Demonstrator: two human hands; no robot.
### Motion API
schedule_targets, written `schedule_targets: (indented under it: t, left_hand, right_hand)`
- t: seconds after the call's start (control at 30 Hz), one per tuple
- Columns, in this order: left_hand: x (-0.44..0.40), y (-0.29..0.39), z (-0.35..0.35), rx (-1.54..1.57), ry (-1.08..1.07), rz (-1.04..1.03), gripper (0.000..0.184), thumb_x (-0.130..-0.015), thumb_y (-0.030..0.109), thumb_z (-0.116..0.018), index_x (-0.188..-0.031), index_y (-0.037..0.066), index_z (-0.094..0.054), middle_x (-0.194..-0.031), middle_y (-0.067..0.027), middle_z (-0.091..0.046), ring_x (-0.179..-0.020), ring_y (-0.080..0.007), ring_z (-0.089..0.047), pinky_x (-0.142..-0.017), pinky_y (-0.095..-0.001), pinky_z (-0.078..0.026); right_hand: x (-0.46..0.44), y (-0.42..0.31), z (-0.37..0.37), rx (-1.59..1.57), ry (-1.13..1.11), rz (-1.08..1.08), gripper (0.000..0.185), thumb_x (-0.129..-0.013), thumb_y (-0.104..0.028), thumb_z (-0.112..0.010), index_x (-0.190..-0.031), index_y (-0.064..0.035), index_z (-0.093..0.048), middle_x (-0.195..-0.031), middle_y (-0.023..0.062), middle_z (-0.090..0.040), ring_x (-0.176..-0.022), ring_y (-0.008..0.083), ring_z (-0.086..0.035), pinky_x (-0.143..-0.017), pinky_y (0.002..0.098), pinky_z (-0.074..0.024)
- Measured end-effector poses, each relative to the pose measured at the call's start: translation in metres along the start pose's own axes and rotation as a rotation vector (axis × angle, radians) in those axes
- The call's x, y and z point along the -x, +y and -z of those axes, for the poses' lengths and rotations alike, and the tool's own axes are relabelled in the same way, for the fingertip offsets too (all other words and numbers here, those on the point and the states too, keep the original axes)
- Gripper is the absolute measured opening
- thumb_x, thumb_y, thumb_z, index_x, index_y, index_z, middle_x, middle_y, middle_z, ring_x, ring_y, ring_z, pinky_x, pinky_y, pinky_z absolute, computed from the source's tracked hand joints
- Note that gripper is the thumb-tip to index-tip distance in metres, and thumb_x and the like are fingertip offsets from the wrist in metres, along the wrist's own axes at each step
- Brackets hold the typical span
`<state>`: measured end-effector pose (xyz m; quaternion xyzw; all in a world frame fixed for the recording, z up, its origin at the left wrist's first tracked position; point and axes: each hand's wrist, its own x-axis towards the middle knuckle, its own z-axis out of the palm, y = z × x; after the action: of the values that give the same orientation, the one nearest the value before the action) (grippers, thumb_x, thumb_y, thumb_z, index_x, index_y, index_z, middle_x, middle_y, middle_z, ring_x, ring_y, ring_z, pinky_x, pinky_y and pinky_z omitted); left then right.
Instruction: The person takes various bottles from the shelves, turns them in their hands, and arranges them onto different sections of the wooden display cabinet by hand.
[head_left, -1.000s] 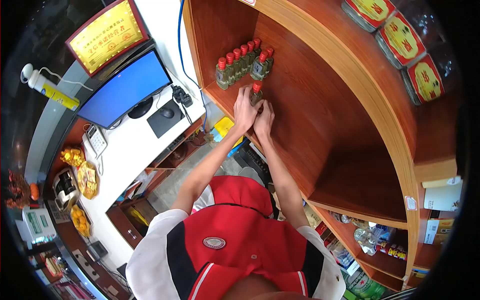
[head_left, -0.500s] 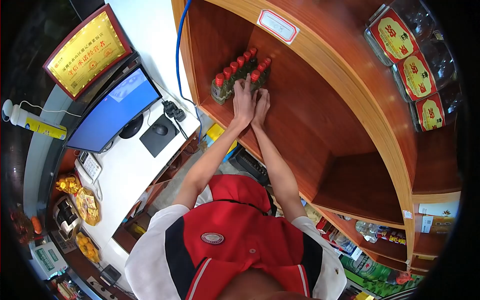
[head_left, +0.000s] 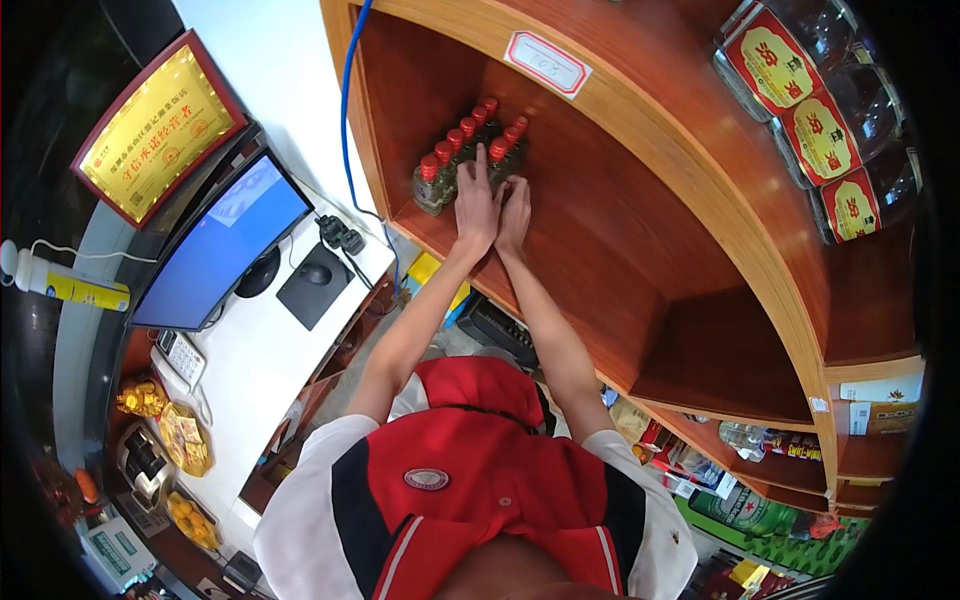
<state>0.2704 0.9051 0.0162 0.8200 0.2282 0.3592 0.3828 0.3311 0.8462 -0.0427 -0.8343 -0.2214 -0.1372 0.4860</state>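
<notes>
Small clear glass bottles with red caps (head_left: 432,190) stand upright in two rows on the wooden shelf, the left row longer than the right. My left hand (head_left: 477,205) lies between the near ends of the rows, its fingers stretched out and one reaching up beside the front bottle (head_left: 499,158) of the right row. Bent fingers of my right hand (head_left: 513,215) close against the lower near side of that same bottle. My wrists are close together over the shelf's front edge. The fingertips are partly hidden among the bottles.
The brown wooden cabinet (head_left: 610,230) curves away to the right, with large labelled jars (head_left: 775,65) on a neighbouring shelf. A blue cable (head_left: 347,130) hangs at its left side. Leftward, a white desk (head_left: 290,350) carries a monitor (head_left: 225,245), a mouse (head_left: 315,272) and a telephone (head_left: 180,360).
The head view has shifted slightly. My left hand's fingers have moved left off the front bottle's cap area toward the gap between the rows. My right hand stays by that bottle.
</notes>
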Motion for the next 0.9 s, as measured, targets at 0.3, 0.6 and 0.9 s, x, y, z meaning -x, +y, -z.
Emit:
schedule_targets:
  t: [0.3,0.6,0.9]
  left_hand:
    - [0.093,0.029,0.018,0.253,-0.008,0.156,0.058,-0.094,0.014,-0.075,-0.145,-0.001,-0.051,-0.117,-0.0184,-0.055,-0.106,-0.0312,-0.06,-0.09,-0.0399,-0.053]
    - [0.289,0.122,-0.01,0.434,-0.578,0.036,0.017,-0.106,0.013,-0.061,-0.113,-0.001,-0.067,-0.1,-0.0107,-0.069,-0.086,-0.0198,-0.066,-0.079,-0.034,-0.053]
    - [0.501,0.267,-0.081,0.562,-1.257,-0.117,0.015,-0.108,0.014,-0.06,-0.112,0.001,-0.065,-0.087,-0.0034,-0.068,-0.078,-0.0075,-0.063,-0.069,-0.0256,-0.051]
  right_hand:
    - [0.083,-0.023,0.095,-0.172,-0.06,-0.267,0.031,-0.093,-0.012,-0.073,-0.117,0.0024,-0.059,-0.105,0.0192,-0.066,-0.094,0.0353,-0.068,-0.082,0.0431,-0.0556]
    - [0.231,-0.005,0.324,-0.222,0.033,-0.423,0.02,-0.095,-0.016,-0.074,-0.095,0.0009,-0.065,-0.082,0.0143,-0.07,-0.073,0.023,-0.07,-0.069,0.0358,-0.0565]
    - [0.418,0.076,0.537,-0.124,0.674,-0.702,0.025,-0.097,-0.021,-0.075,-0.091,0.0025,-0.071,-0.065,0.0066,-0.067,-0.061,0.0076,-0.06,-0.059,0.0298,-0.0512]
